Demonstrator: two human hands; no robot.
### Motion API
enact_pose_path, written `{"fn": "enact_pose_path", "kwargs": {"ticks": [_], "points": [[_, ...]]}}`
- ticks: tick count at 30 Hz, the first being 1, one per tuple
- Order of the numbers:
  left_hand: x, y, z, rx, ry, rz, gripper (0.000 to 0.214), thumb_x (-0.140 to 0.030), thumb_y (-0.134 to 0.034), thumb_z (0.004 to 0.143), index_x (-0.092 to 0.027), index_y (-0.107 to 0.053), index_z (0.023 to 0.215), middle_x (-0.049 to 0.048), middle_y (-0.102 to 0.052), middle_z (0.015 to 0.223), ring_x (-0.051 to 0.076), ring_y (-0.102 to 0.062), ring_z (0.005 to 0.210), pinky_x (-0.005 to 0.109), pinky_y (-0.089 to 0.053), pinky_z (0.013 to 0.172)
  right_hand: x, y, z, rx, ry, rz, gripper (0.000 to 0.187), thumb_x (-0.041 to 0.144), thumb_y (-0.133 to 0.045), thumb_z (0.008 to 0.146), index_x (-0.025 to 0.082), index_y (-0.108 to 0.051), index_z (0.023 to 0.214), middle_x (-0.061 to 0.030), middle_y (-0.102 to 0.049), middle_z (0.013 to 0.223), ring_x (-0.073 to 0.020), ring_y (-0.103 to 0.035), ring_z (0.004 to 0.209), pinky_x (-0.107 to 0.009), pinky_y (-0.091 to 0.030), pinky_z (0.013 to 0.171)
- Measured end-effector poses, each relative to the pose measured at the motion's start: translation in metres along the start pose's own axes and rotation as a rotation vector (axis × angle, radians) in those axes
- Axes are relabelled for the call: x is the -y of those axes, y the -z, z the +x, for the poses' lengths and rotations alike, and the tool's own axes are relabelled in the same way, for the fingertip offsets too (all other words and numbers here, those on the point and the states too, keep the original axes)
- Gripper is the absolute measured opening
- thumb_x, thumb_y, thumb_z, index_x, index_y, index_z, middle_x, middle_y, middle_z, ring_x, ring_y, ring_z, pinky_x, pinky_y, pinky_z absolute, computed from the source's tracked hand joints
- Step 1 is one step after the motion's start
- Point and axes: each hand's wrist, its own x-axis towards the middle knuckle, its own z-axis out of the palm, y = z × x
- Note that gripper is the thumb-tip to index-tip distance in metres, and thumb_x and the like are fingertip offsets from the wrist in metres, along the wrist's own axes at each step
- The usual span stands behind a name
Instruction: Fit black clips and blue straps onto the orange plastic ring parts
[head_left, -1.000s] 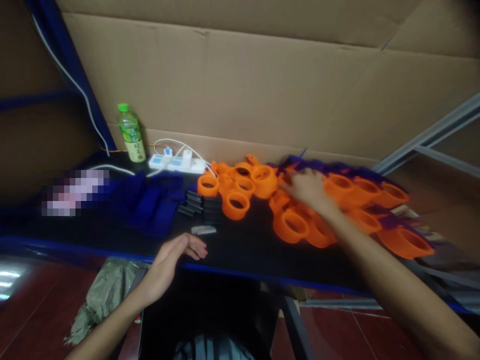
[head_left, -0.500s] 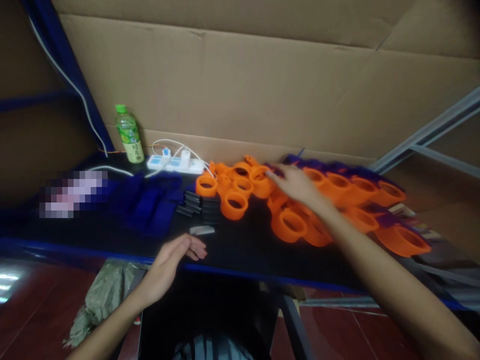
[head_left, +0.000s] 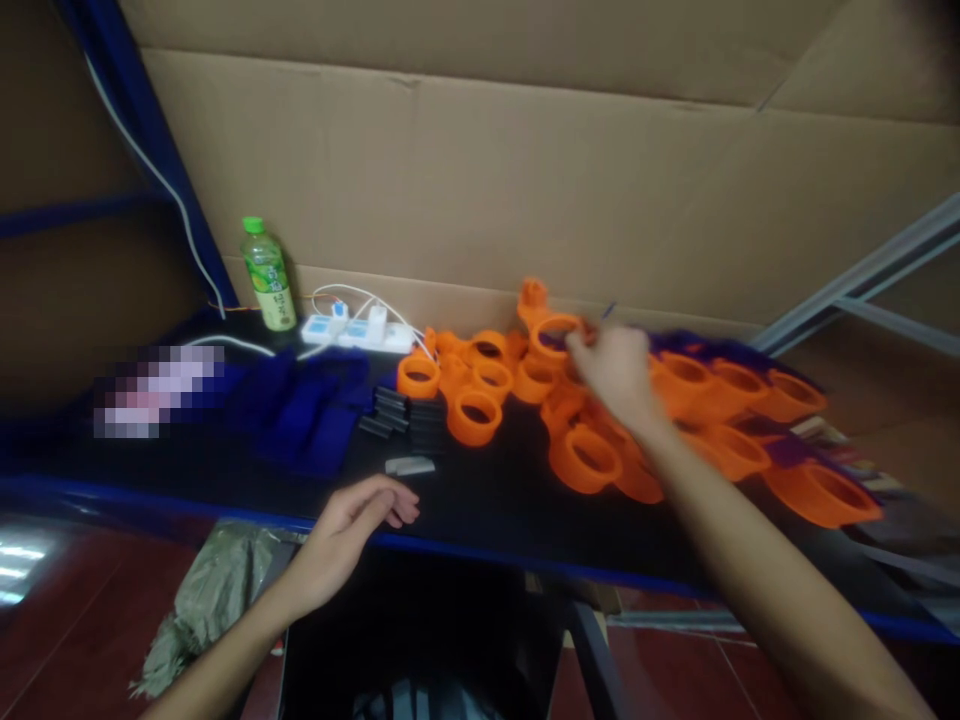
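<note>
My right hand (head_left: 619, 370) grips an orange ring-shaped plastic piece (head_left: 535, 308) by the right side of its ring, and its lug points up and to the left. This piece is raised a little over the other orange ring pieces (head_left: 474, 420) lying in a cluster on the black tabletop (head_left: 495, 505). Under and right of that hand lie more orange rings (head_left: 586, 462), some with dark purple parts behind them. At the front edge, my left hand (head_left: 356, 525) rests empty with its fingers loosely bent, just below a small pale strip (head_left: 410, 466).
Short black pieces (head_left: 390, 410) and blue flat pieces (head_left: 300, 410) lie left of the rings. Behind them are a white power strip (head_left: 360, 332) with cables and a green-capped bottle (head_left: 268, 275). A cardboard panel (head_left: 480, 180) backs the table; a metal frame (head_left: 877, 270) stands right.
My right hand has closed on an orange ring piece and lifted it from the cluster, shifting slightly right. My left hand stays near the front edge. The view has shifted slightly.
</note>
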Motion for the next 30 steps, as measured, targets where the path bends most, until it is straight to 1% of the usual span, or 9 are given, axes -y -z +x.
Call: {"fn": "enact_pose_path", "kwargs": {"ticks": [3,5,7,10,12,14,16,21,30], "points": [[-0.001,-0.001,0.004,0.009,-0.047,-0.116,0.039,-0.044,-0.058,0.096,-0.018,-0.07,0.123,0.0148,-0.074,0.113,0.029,-0.068,0.102,0.041,-0.054,0.088,0.023,0.021,-0.036,-0.066,-0.115,0.424,0.039,0.036,-0.051,0.091,0.015,-0.072,0.117,-0.0111,-0.075,0.09,-0.0234,-0.068,0.069,-0.033,-0.053,0.065],[-0.002,-0.005,0.007,0.008,-0.101,-0.25,0.052,-0.047,-0.063,0.093,-0.022,-0.059,0.139,0.0163,-0.066,0.133,0.033,-0.063,0.119,0.045,-0.052,0.096,0.048,0.029,-0.072,0.173,-0.125,0.788,0.04,0.039,-0.057,0.089,0.017,-0.071,0.119,-0.0067,-0.074,0.087,-0.016,-0.061,0.051,-0.029,-0.052,0.051],[-0.005,-0.01,0.011,-0.039,-0.129,-0.388,0.063,-0.054,-0.063,0.09,-0.025,-0.051,0.145,0.016,-0.058,0.145,0.034,-0.056,0.13,0.048,-0.049,0.102,0.076,0.033,-0.11,0.462,-0.074,1.086,0.037,0.041,-0.063,0.088,0.019,-0.073,0.115,-0.0052,-0.074,0.094,-0.0131,-0.061,0.051,-0.027,-0.053,0.046],[-0.013,-0.017,0.012,-0.158,-0.074,-0.534,0.065,-0.062,-0.056,0.091,-0.023,-0.053,0.142,0.0173,-0.06,0.142,0.035,-0.062,0.123,0.048,-0.051,0.099,0.112,0.031,-0.159,0.838,0.03,1.296,0.034,0.042,-0.063,0.091,0.02,-0.074,0.114,-0.0042,-0.074,0.094,-0.0128,-0.063,0.059,-0.023,-0.053,0.045],[-0.017,-0.015,0.009,-0.206,0.018,-0.601,0.063,-0.063,-0.051,0.092,-0.019,-0.057,0.138,0.0177,-0.069,0.128,0.033,-0.07,0.106,0.046,-0.056,0.09,0.126,0.026,-0.176,0.946,0.113,1.289,0.034,0.042,-0.058,0.095,0.02,-0.073,0.117,-0.0038,-0.075,0.095,-0.0107,-0.063,0.058,-0.021,-0.053,0.046],[-0.02,-0.007,0.004,-0.235,0.105,-0.653,0.061,-0.061,-0.048,0.093,-0.016,-0.061,0.133,0.0137,-0.077,0.1,0.028,-0.074,0.083,0.041,-0.059,0.078,0.13,0.02,-0.181,0.881,0.214,1.195,0.033,0.04,-0.054,0.099,0.02,-0.073,0.116,-0.0038,-0.075,0.092,-0.0105,-0.064,0.059,-0.021,-0.055,0.053],[-0.02,0.005,-0.001,-0.26,0.132,-0.692,0.059,-0.059,-0.048,0.093,-0.014,-0.065,0.127,0.0071,-0.073,0.072,0.023,-0.07,0.064,0.034,-0.059,0.064,0.127,0.011,-0.176,0.713,0.334,1.045,0.032,0.038,-0.051,0.101,0.02,-0.074,0.112,-0.0046,-0.076,0.092,-0.0127,-0.069,0.069,-0.023,-0.057,0.064],[-0.017,0.028,-0.01,-0.308,0.099,-0.633,0.059,-0.057,-0.05,0.091,-0.01,-0.067,0.121,0.007,-0.069,0.064,0.02,-0.066,0.053,0.029,-0.054,0.051,0.119,-0.012,-0.154,0.419,0.632,0.605,0.032,0.03,-0.05,0.101,0.026,-0.067,0.128,-0.0066,-0.07,0.122,-0.0195,-0.069,0.106,-0.031,-0.056,0.09],[-0.02,0.01,-0.005,-0.322,0.114,-0.55,0.045,-0.048,-0.062,0.089,-0.01,-0.068,0.111,0.0073,-0.07,0.067,0.019,-0.067,0.057,0.026,-0.053,0.054,0.137,-0.035,-0.16,0.281,0.737,0.216,0.03,0.012,-0.054,0.095,0.021,-0.069,0.119,-0.0088,-0.071,0.106,-0.0181,-0.066,0.087,-0.026,-0.048,0.064]]}}
